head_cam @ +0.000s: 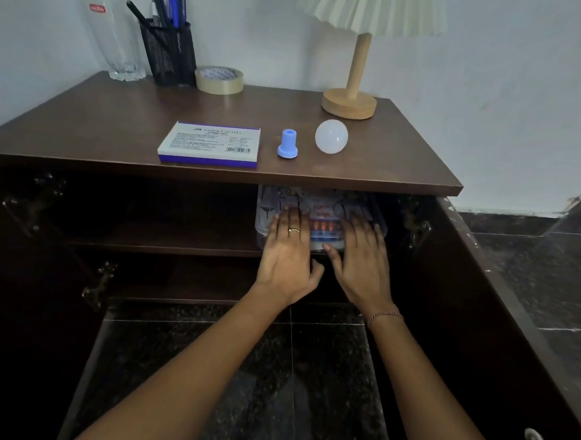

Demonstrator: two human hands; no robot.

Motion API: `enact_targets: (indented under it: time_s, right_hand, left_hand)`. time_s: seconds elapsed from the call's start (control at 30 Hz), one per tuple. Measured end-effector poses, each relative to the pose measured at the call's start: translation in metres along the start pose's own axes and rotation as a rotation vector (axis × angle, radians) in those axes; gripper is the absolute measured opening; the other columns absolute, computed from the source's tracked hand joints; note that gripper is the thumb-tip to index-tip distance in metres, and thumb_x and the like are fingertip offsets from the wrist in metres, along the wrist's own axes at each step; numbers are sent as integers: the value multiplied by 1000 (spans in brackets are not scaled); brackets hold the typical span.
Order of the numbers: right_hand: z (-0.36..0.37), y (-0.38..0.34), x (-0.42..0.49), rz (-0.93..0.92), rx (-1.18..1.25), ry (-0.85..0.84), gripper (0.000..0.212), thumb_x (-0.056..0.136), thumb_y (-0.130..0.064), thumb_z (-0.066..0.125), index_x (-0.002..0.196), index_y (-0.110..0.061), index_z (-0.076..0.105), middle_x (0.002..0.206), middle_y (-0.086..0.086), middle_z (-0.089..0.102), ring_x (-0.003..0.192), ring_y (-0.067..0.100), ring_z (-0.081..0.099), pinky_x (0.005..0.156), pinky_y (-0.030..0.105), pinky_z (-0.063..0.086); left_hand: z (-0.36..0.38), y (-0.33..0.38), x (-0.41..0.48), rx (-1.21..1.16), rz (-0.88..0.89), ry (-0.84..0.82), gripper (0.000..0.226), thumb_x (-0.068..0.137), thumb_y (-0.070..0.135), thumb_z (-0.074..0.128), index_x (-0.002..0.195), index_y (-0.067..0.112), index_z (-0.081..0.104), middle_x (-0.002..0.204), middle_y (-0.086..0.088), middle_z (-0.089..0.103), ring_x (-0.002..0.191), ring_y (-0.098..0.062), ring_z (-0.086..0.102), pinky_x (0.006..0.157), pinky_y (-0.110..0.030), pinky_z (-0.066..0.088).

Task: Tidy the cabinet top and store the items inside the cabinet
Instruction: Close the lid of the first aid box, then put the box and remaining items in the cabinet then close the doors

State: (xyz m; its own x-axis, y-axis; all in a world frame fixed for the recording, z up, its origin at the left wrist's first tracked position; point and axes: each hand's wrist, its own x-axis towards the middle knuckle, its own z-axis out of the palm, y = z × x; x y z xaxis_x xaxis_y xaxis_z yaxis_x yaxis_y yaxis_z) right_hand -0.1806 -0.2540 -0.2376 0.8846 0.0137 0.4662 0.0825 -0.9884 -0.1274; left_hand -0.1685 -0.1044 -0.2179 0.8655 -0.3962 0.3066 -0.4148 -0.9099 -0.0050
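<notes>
A clear plastic first-aid box (321, 214) sits on the upper shelf (166, 245) inside the open cabinet, half hidden under the brown top (118, 136). My left hand (287, 253) and my right hand (361, 260) lie flat on the box's lid, fingers spread, thumbs at its front edge. On the top, near the front, lie a blue-and-white stamp pad box (210, 144), a small blue plastic cap (288, 144) and a white round bulb (331, 136).
At the back of the top stand a tall glass (112, 39), a black mesh pen holder (168, 52), a tape roll (219, 80) and a wooden lamp (351, 95). Both cabinet doors hang open, the right door (512, 332) beside my arm. Dark tiled floor lies below.
</notes>
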Motion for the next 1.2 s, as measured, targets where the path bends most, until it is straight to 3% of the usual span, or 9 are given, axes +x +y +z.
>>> enact_targets:
  time_s: [0.2,0.53,0.7,0.83,0.9,1.0,1.07,1.13,1.2]
  right_hand:
    - [6,12,19,23,-11,-3,51,97,-38,39,137,-7,43,145,12,42,137,25,36,119,40,16]
    - [23,12,34,72,-73,31,58,97,-46,34,139,-7,39,143,12,43,135,27,37,117,41,14]
    - [14,-2,24,178,141,142,54,97,-40,40,138,-4,40,147,18,35,138,31,29,116,42,20]
    - [-3,-41,-1,132,293,480,32,95,-25,46,122,-9,53,129,15,44,118,28,37,101,36,33]
    - [-16,-64,-4,45,346,571,23,94,-22,46,115,-15,51,118,9,42,108,25,39,95,31,33]
    - [-43,-98,7,-46,420,636,21,93,-19,47,113,-15,51,113,5,43,106,20,39,93,27,29]
    - [-60,-118,18,-54,473,628,27,92,-17,48,118,-13,53,117,6,49,108,18,38,94,25,29]
    - [-71,-134,30,-35,522,554,35,91,-17,47,125,-12,51,123,3,52,109,16,37,94,25,32]
    - [-76,-147,38,-3,559,470,38,92,-18,47,130,-13,49,124,-2,55,104,13,37,90,27,36]
  left_hand:
    - [3,-1,21,10,20,-19,81,85,45,37,147,-2,15,152,-23,22,142,-32,18,120,-41,8]
    - [14,-10,39,6,55,38,77,87,43,39,146,-2,18,152,-23,25,141,-32,21,120,-40,10]
    - [6,-12,26,-131,-10,110,71,93,51,30,146,5,25,152,-15,31,144,-25,21,120,-38,12]
    - [-26,-26,-6,-205,-71,428,49,91,38,38,130,11,54,127,-7,60,122,-24,51,99,-37,38]
    - [-49,-34,-18,-228,-79,630,38,89,32,44,118,14,63,113,-2,66,105,-20,54,83,-32,38]
    - [-91,-44,-28,-246,-123,839,28,87,26,49,105,12,66,101,-5,65,91,-23,50,72,-34,34]
    - [-113,-55,-31,-266,-202,916,26,86,22,50,104,8,62,102,-10,62,93,-28,52,76,-38,38]
    - [-128,-71,-31,-303,-338,910,30,86,20,49,111,6,57,113,-12,60,106,-29,54,93,-41,41]
    - [-135,-89,-30,-326,-493,775,38,90,23,44,123,6,50,126,-13,56,128,-29,45,116,-44,22]
